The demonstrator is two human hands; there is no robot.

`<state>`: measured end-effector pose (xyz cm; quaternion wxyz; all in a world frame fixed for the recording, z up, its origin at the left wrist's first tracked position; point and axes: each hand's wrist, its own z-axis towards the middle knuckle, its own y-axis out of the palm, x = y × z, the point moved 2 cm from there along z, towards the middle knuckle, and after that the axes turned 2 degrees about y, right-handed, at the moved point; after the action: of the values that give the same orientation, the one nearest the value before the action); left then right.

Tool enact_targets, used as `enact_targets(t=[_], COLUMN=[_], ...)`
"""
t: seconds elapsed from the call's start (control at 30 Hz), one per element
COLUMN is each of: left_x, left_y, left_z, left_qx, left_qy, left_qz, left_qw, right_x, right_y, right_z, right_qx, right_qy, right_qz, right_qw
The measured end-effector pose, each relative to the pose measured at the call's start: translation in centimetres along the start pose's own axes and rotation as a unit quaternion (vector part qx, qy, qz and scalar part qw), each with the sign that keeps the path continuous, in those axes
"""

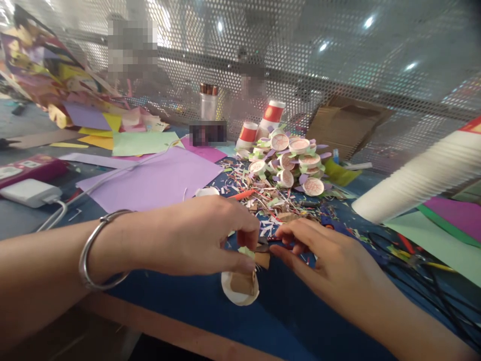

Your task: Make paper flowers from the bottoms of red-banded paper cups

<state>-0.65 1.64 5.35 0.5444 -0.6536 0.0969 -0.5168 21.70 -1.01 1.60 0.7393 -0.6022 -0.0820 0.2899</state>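
Observation:
My left hand, a metal bangle on its wrist, pinches a small paper craft piece: a white round paper disc with a brown card piece and a bit of green paper on it. My right hand meets it from the right, fingers pinched on a small dark tool or strip at the brown card's edge; what it is I cannot make out. Both hands hover just above the blue table top.
A heap of finished paper-cup flowers sits behind the hands amid paper scraps. Purple paper, green paper, a white charger, a stack of white cups, red-and-white cups, and black cables lie around. A perforated screen stands behind.

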Motion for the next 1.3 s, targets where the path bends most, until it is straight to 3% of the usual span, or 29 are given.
enact_targets(t=[0.13, 0.27, 0.47, 0.67, 0.97, 1.07, 1.23, 1.3], left_x=[0.1, 0.2, 0.7, 0.3, -1.1, -1.5, -2.9, -3.6], left_y=[0.8, 1.7, 1.4, 0.0, -1.5, -1.6, -1.0, -0.5], left_z=[-0.3, -0.3, -0.4, -1.1, -0.5, -0.1, 0.8, 1.2], left_qx=[-0.067, -0.106, -0.159, -0.172, -0.165, -0.136, 0.04, 0.068], left_qy=[0.019, -0.016, -0.033, -0.043, -0.039, -0.039, -0.023, -0.026], left_qz=[0.016, 0.035, 0.106, 0.148, 0.064, 0.058, -0.029, -0.11], left_qw=[0.997, 0.994, 0.981, 0.973, 0.983, 0.988, 0.998, 0.991], right_x=[0.4, 0.7, 0.9, 1.2, 2.6, 4.7, 10.2, 12.1], right_y=[0.2, 0.4, 0.1, -0.1, -1.9, -3.3, -6.5, -7.7], right_z=[0.0, -0.1, -0.4, 0.1, 0.9, 0.8, -1.0, -2.5], right_qx=[-0.044, -0.08, -0.111, -0.127, -0.08, -0.051, -0.045, -0.036], right_qy=[0.022, 0.031, 0.022, 0.048, 0.118, 0.16, 0.258, 0.308], right_qz=[-0.02, -0.058, -0.095, -0.097, -0.017, -0.045, -0.088, -0.09], right_qw=[0.999, 0.995, 0.989, 0.986, 0.99, 0.985, 0.961, 0.946])
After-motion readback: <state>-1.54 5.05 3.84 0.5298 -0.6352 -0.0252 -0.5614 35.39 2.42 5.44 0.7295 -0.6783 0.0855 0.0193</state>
